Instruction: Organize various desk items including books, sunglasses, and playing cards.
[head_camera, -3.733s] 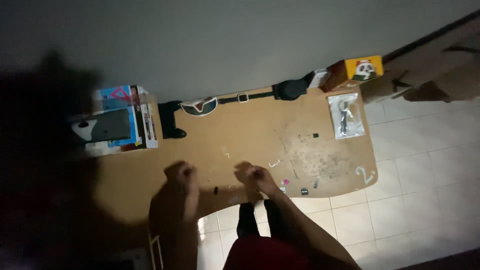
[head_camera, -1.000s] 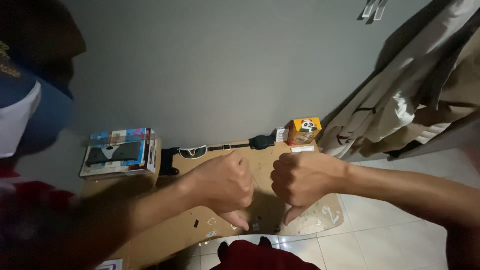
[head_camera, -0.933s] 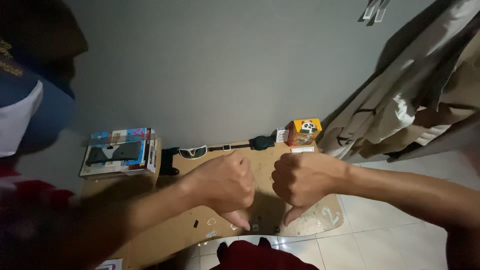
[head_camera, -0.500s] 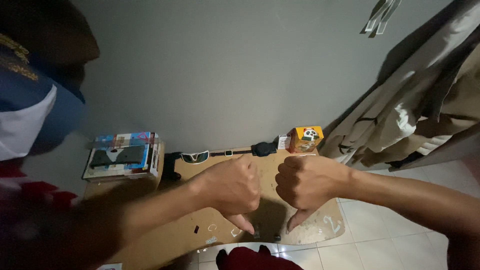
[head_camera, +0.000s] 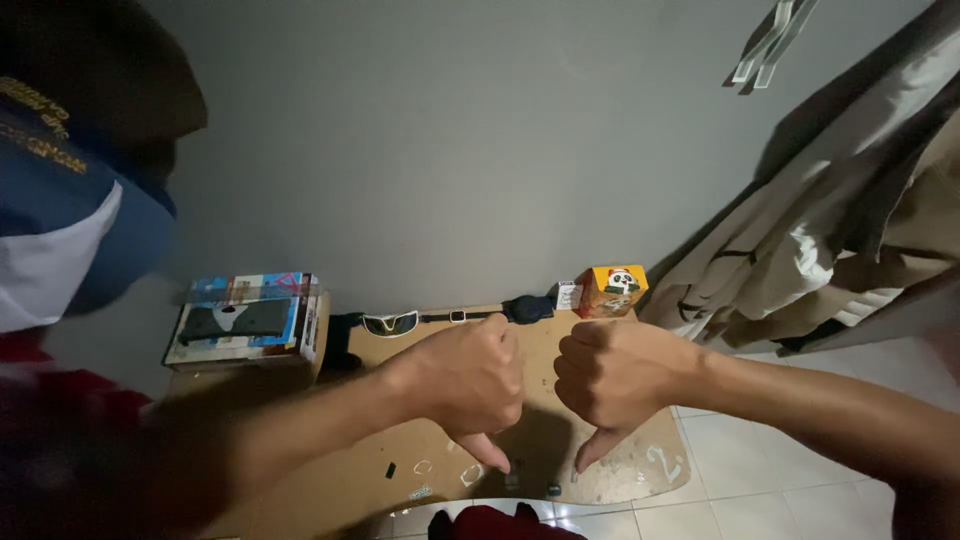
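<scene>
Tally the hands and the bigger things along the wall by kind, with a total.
Hands: 2, left fist and right fist
Boxes: 2, stacked box and orange box
Sunglasses: 1
Strap: 1
Total: 6

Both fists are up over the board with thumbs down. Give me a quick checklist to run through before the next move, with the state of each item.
1. Left hand free of any object: ok, it is a closed fist with the thumb pointing down and nothing visible in it.
2. Right hand free: ok, same closed fist with the thumb down.
3. Hands apart from each other: ok, a narrow gap shows between them.
4. Small parts on the brown board in view: cannot tell in full, the fists hide part of the surface.
5. Orange box and sunglasses clear of the hands: ok, both sit at the far edge by the wall.
6. Lighting: not ok, the scene is dim.
</scene>
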